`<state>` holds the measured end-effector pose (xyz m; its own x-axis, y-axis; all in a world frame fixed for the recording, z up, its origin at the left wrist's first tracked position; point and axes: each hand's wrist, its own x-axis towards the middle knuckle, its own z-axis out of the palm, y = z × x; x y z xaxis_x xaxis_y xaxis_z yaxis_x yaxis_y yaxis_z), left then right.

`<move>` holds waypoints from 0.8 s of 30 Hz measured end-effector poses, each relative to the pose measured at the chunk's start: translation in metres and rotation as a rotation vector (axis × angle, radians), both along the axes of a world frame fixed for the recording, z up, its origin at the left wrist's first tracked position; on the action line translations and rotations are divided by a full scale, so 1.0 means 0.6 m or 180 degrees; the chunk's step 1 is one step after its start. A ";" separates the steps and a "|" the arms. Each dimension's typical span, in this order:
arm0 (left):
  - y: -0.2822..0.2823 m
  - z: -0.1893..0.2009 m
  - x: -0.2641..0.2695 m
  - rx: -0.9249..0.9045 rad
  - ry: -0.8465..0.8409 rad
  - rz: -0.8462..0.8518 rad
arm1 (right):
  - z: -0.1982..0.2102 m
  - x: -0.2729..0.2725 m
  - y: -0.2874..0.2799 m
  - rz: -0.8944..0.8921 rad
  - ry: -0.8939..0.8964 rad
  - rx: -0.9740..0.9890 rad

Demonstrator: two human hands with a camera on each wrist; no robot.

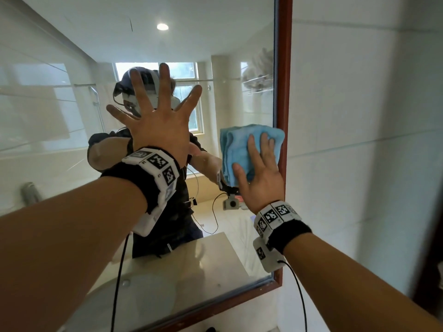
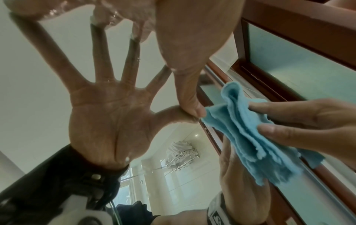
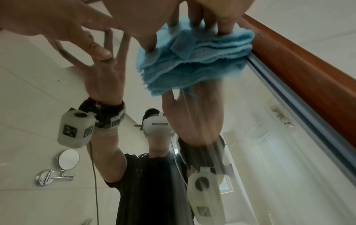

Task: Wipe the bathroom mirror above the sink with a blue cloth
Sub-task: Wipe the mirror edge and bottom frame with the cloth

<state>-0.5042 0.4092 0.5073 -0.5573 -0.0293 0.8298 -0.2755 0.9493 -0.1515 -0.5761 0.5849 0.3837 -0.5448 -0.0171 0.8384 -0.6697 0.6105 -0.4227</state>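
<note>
From the head view, the left hand (image 1: 158,125) is pressing flat on the mirror (image 1: 60,104) with fingers spread wide, while the right hand (image 1: 261,173) is pressing a folded blue cloth (image 1: 239,144) against the glass just beside the wooden frame (image 1: 284,80) with straight fingers. In the left wrist view, the left thumb tip is lying just beside the cloth's edge. In the right wrist view, the fingertips (image 3: 224,29) are bearing down on the cloth.
</note>
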 end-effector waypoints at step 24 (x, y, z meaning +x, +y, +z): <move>0.002 0.003 0.018 -0.0007 -0.0271 -0.0015 | 0.240 -0.032 0.000 -0.0205 0.0319 0.0200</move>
